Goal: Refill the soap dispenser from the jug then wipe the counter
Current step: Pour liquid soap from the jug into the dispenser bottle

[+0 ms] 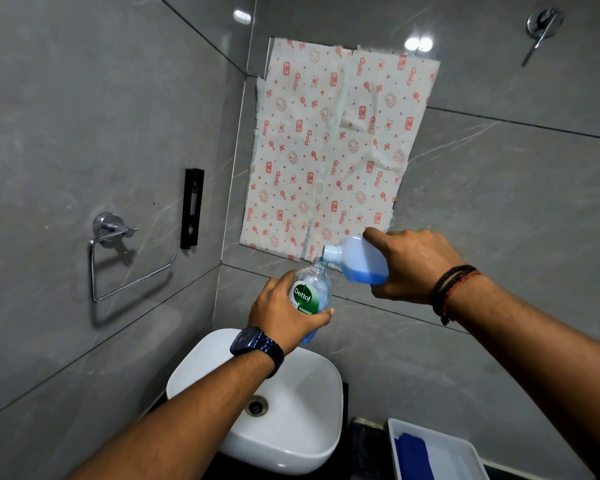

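Note:
My left hand (pixel 284 313) grips a clear soap dispenser bottle (pixel 310 292) with a green label, held upright above the sink, its pump off and its neck open. My right hand (pixel 413 265) holds a translucent jug (pixel 361 259) tipped to the left. The jug's mouth sits just over the dispenser's neck. Blue liquid pools in the jug's lower side and runs at the spout. Some blue liquid shows in the dispenser's bottom, partly hidden by my fingers.
A white basin (pixel 291 441) with a metal drain (pixel 256 406) lies below my arms. A white tray (pixel 465 448) holding a blue cloth (pixel 414 457) stands on the dark counter (pixel 368 441) at the lower right. Printed paper (pixel 326 150) covers the wall ahead. A towel ring (pixel 118 261) hangs at left.

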The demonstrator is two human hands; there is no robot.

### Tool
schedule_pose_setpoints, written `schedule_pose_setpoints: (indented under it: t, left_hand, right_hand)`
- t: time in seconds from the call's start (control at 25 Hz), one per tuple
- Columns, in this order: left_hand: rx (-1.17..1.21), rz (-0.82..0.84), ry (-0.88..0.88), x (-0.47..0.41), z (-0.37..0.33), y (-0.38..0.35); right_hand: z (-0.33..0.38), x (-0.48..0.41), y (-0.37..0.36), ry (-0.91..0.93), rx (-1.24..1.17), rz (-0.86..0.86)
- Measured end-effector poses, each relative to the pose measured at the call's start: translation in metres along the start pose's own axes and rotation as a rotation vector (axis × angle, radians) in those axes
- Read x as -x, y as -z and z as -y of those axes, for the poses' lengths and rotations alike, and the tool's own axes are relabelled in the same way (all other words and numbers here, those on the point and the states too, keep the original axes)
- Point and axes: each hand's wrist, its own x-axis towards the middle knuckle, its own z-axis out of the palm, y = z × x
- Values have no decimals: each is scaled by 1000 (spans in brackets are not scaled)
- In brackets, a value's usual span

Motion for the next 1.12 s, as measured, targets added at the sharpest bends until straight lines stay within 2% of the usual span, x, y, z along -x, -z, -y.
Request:
schedule_pose_setpoints:
  t: [1.12]
  left_hand:
    - [1, 7, 4, -1, 1, 1]
  right_hand:
    - [0, -2, -1, 2, 25, 7]
